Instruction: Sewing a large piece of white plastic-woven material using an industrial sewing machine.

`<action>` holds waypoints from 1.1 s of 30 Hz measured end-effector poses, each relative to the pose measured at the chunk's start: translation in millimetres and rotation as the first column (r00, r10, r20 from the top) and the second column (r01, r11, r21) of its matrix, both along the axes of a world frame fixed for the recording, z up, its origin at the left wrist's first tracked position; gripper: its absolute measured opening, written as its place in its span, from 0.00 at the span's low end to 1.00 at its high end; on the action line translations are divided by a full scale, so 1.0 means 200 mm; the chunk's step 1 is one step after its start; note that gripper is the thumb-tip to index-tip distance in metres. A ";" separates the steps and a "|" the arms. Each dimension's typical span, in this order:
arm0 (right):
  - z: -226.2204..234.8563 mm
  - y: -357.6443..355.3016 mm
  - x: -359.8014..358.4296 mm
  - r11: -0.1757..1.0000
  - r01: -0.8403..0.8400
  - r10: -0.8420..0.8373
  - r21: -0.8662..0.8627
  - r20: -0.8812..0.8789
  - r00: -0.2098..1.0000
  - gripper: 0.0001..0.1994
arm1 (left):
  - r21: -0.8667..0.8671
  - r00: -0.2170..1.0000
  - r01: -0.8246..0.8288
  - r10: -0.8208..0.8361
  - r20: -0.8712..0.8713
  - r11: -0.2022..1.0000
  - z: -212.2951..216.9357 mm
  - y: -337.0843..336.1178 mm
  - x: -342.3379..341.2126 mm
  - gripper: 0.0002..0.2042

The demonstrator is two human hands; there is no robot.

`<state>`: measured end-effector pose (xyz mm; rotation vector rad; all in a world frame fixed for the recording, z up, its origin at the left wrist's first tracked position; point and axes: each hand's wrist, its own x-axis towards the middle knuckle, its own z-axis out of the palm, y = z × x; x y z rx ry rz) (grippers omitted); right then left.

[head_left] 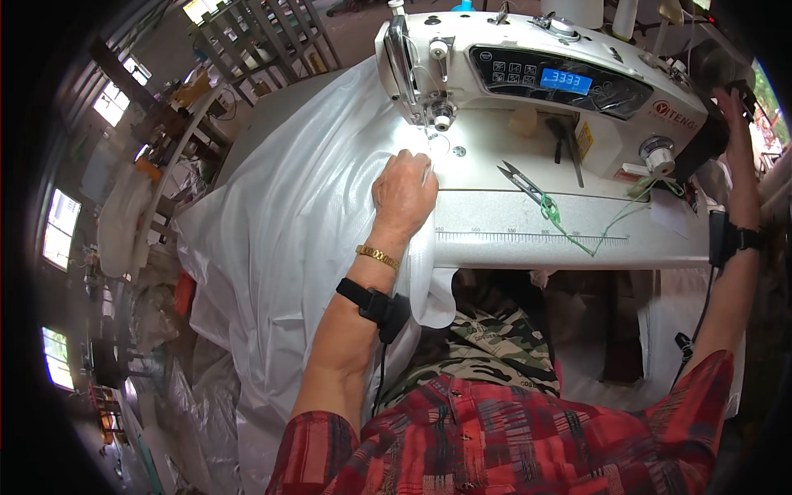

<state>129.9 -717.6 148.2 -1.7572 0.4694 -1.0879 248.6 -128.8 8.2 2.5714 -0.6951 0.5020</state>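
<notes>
My left hand (404,194) is closed with its fingertips pinching the white sheet material (285,206) just in front of the sewing machine's needle area. The sewing machine (528,49) is white with a dark control panel and a lit blue display. Its lamp shines brightly on the needle plate, and the glare hides the exact stitch point. At the machine's far right end my right hand (733,120) is wrapped round the dark handwheel, its fingers partly hidden. The white sheet spreads left over the table and hangs down beside my left forearm.
Thread snips (524,183) tied with green cord lie on the machine bed, right of my left hand. A dark slim tool (571,148) lies behind them, under the arm. Thread cones (624,18) stand behind the machine. A slatted wooden frame (264,41) stands at the far left.
</notes>
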 end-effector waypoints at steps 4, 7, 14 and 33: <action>0.04 -0.41 -0.16 0.900 -0.327 0.291 -0.289 -0.162 0.943 0.33 | -0.045 0.999 0.053 -0.052 0.007 0.998 0.00 -0.07 0.01 0.09; -0.03 -0.35 -0.07 0.915 -0.380 0.381 0.135 0.019 0.924 0.27 | -0.035 0.992 0.044 -0.040 0.116 0.998 -0.03 -0.04 0.03 0.08; -0.18 -0.34 -0.10 0.983 -0.181 0.177 -0.016 -0.147 0.973 0.27 | -0.030 0.997 0.033 -0.031 0.070 0.999 -0.02 -0.03 0.02 0.09; -0.61 2.07 0.29 0.355 -0.637 0.594 -0.684 -0.361 0.719 0.22 | -0.109 1.000 0.006 -0.006 0.008 0.994 -0.03 0.07 -0.01 0.10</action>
